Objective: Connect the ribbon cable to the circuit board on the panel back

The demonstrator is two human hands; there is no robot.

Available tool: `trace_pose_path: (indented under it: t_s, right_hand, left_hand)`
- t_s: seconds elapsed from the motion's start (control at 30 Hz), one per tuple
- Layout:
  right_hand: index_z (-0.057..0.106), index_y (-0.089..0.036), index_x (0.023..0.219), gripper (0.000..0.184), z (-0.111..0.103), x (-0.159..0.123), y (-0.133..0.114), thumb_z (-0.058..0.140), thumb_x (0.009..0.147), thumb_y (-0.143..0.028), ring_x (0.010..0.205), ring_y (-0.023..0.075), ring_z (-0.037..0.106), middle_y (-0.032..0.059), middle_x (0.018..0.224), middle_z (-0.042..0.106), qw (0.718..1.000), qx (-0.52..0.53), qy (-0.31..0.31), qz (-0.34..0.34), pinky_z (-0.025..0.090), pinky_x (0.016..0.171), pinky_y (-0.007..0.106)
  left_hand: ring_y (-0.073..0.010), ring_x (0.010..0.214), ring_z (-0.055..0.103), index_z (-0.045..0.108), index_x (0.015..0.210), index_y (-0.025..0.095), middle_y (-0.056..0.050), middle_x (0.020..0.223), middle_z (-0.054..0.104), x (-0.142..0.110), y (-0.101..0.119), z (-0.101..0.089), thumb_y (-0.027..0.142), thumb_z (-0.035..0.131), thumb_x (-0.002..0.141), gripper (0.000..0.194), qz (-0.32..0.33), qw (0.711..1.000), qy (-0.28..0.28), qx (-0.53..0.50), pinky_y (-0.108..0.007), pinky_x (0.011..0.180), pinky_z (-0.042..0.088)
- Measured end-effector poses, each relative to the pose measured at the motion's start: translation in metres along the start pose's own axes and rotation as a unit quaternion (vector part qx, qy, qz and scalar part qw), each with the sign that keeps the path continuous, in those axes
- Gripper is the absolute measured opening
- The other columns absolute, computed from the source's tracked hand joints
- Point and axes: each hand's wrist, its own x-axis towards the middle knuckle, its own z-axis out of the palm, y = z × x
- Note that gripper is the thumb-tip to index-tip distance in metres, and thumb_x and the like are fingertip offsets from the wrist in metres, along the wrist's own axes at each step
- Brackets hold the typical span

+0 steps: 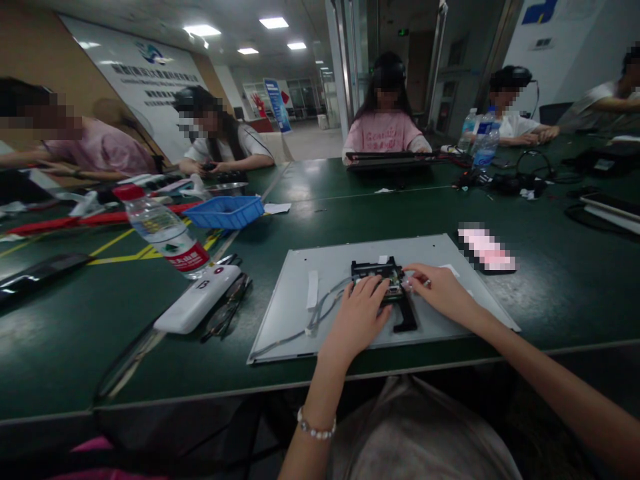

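A flat silver-grey panel (290,293) lies on the table in front of me. On it rests a black frame (407,317) with a circuit board (394,288) set into it. My left hand (357,317) lies over the board's left side, fingers stretched out and holding nothing. At the board's right edge, my right hand (443,290) has thumb and fingertips pinched together; a small pinkish bit shows there, too small to name. Grey cables (325,303) run from under my left hand to the panel's lower left. A white strip (313,289) sits left of the frame.
A phone (486,249) lies right of the panel. To the left are a white power bank (197,300), eyeglasses (225,313), a tilted-looking water bottle (167,233) and a blue tray (225,212). Several people sit around the green table (330,223); more bottles (485,143) and black cables are at back right.
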Motion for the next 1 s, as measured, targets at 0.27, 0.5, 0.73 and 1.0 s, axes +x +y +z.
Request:
trace_pose_path:
  t_s: [0.27, 0.5, 0.73, 1.0]
  right_hand:
    - [0.067, -0.019, 0.1, 0.02, -0.014, -0.006, 0.009, 0.052, 0.086, -0.018, 0.09, 0.0189, 0.063, 0.0071, 0.101, 0.068, 0.996, -0.055, -0.028, -0.068, 0.049, 0.082, 0.032]
    - [0.068, -0.019, 0.101, 0.021, -0.009, -0.009, 0.003, 0.051, 0.09, -0.022, 0.097, 0.0217, 0.061, 0.008, 0.104, 0.068, 0.981, -0.143, -0.067, -0.115, 0.048, 0.087, 0.036]
    - [0.067, -0.018, 0.102, 0.026, -0.017, -0.007, 0.012, 0.044, 0.091, -0.013, 0.099, 0.0256, 0.06, 0.0122, 0.107, 0.067, 0.952, -0.285, -0.013, -0.109, 0.047, 0.085, 0.038]
    - [0.067, -0.015, 0.106, 0.028, -0.026, -0.002, 0.037, 0.044, 0.094, -0.028, 0.103, 0.0271, 0.058, 0.0123, 0.108, 0.066, 0.956, -0.281, -0.019, -0.085, 0.046, 0.089, 0.041]
  left_hand:
    - [-0.0251, 0.133, 0.037, 0.037, 0.139, 0.025, -0.007, 0.142, 0.044, 0.0, 0.001, -0.001, 0.031, 0.042, 0.094, 0.046, 0.001, 1.0, -0.003, 0.005, -0.046, 0.109, 0.029]
    - [-0.0249, 0.133, 0.036, 0.036, 0.139, 0.025, -0.008, 0.142, 0.044, 0.0, 0.0, -0.001, 0.031, 0.042, 0.094, 0.046, 0.004, 1.0, 0.001, 0.005, -0.046, 0.109, 0.029]
    - [-0.0249, 0.133, 0.037, 0.037, 0.138, 0.025, -0.007, 0.143, 0.043, 0.0, 0.0, 0.001, 0.032, 0.042, 0.094, 0.045, 0.002, 1.0, 0.002, 0.001, -0.046, 0.109, 0.029]
    - [-0.0249, 0.133, 0.036, 0.036, 0.139, 0.025, -0.007, 0.143, 0.043, -0.001, 0.0, 0.001, 0.032, 0.042, 0.094, 0.047, 0.001, 1.0, -0.001, 0.005, -0.047, 0.109, 0.029]
